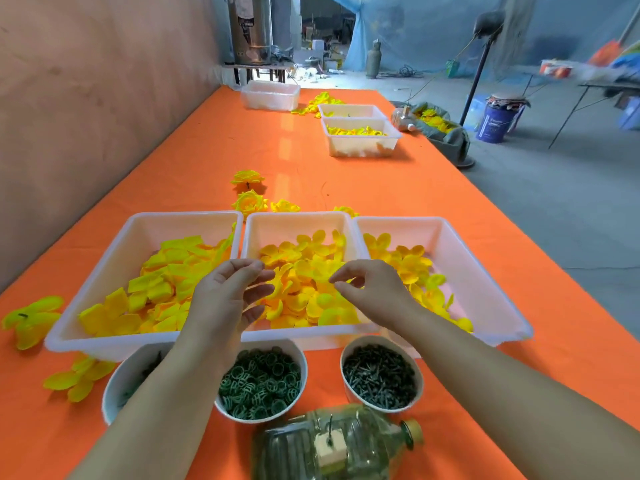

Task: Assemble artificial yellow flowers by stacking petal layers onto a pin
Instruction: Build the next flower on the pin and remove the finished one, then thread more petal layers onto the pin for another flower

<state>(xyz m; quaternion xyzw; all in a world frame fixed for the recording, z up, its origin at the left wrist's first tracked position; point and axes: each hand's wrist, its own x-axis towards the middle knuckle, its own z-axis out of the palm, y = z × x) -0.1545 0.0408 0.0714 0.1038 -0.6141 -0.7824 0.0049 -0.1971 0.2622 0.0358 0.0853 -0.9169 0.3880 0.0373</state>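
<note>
Three white trays hold yellow petal layers: a left tray point(104, 268), a middle tray point(298, 218) and a right tray point(485, 292). Both hands hover over the middle tray's petals point(304, 289). My left hand point(225, 296) has loosely curled fingers and holds nothing. My right hand point(374, 289) also hangs with bent fingers just above the petals, holding nothing I can see. Near the front edge lies a plastic bottle point(363, 441) with a small block and an upright pin point(330, 433) on it.
Three white bowls stand in front of the trays: one partly hidden by my left arm point(121, 382), one with green rings point(259, 382), one with dark pins point(381, 381). Finished yellow flowers point(249, 202) lie behind the trays. More trays point(360, 136) stand far back on the orange table.
</note>
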